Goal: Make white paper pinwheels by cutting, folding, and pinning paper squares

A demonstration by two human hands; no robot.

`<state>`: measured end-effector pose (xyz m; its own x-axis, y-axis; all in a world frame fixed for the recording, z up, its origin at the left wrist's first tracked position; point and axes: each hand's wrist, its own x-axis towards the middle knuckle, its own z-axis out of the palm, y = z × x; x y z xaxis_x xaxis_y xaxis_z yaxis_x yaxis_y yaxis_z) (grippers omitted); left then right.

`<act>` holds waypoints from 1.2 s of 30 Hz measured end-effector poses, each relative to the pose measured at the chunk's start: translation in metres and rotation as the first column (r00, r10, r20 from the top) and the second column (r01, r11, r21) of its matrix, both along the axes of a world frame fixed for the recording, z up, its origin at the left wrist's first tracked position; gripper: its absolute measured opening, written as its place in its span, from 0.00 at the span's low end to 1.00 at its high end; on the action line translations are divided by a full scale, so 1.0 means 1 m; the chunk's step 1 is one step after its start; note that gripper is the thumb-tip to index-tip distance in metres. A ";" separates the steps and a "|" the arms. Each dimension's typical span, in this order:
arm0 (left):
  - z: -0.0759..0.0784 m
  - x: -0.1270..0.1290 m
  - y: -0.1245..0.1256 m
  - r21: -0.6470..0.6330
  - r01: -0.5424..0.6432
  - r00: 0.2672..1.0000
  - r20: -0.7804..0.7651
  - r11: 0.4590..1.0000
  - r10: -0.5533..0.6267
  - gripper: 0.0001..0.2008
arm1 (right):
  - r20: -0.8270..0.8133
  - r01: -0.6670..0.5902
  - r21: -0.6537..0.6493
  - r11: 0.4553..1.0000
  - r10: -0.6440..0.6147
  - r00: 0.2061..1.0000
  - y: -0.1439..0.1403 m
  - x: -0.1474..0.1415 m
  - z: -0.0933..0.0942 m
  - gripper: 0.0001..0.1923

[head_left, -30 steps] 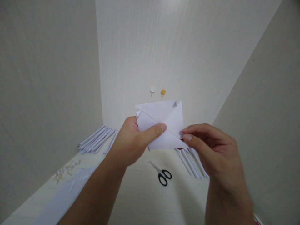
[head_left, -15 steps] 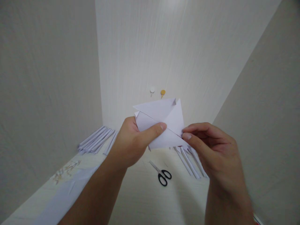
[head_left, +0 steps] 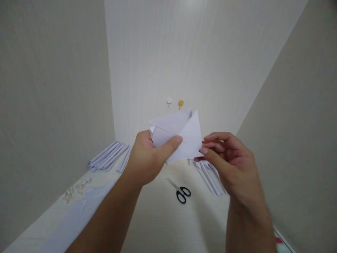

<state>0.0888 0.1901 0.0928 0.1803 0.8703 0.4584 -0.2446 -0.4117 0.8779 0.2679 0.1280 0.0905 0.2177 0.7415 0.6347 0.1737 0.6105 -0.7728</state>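
Far to the left, on the pale table [head_left: 158, 225], lay a scatter of small paper scraps [head_left: 76, 189], and just in front of them a flat white sheet [head_left: 71, 225] ran towards the near edge. Behind these, against the corner of the wall, a bundle of rolled paper sticks [head_left: 107, 161] lay side by side, fanned slightly.

The left hand [head_left: 147, 160] was raised above the table, its thumb pressed across the front of a folded white paper [head_left: 179, 135] and its fingers curled behind, so the hand was closed on the sheet's left part. The paper stood up in the air between both hands, well clear of the table, showing triangular flaps with creases running diagonally and a small turned-over tip at the top.

Directly below it, on the table, a pair of black-handled scissors [head_left: 180, 191] lay shut, blades pointing away to the left. On the wall behind, two small round pegs, a white peg [head_left: 169, 101] and a yellow peg [head_left: 180, 103], sat close together just above the paper.

The right hand [head_left: 229, 165] pinched the paper's lower right corner between thumb and forefinger, the other fingers loosely bent. Beneath that hand, a second group of paper sticks [head_left: 207, 174] lay on the table, partly hidden by it.
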 end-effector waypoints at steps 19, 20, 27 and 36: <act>-0.078 -0.084 -0.162 -0.301 -0.095 0.990 -0.132 0.949 0.057 0.17 | -0.236 -0.199 -0.350 0.916 0.119 0.964 -0.136 -0.086 -0.082 0.18; -0.079 -0.088 -0.168 -0.294 -0.106 0.989 -0.133 0.950 0.069 0.17 | -0.235 -0.200 -0.352 0.915 0.120 0.965 -0.141 -0.090 -0.084 0.19; -0.091 -0.106 -0.202 -0.240 -0.178 0.979 -0.137 0.954 0.148 0.16 | -0.205 -0.194 -0.365 0.910 0.125 0.971 -0.168 -0.110 -0.090 0.19; -0.086 -0.113 -0.235 -0.191 -0.164 0.982 -0.126 0.968 0.141 0.16 | -0.080 -0.149 -0.338 0.929 0.130 0.988 -0.212 -0.116 -0.075 0.12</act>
<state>-0.0244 -0.0453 0.0071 0.0779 0.9631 0.2578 -0.0896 -0.2508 0.9639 0.1519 -0.0845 0.0156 0.1238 0.9370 0.3268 0.0574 0.3220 -0.9450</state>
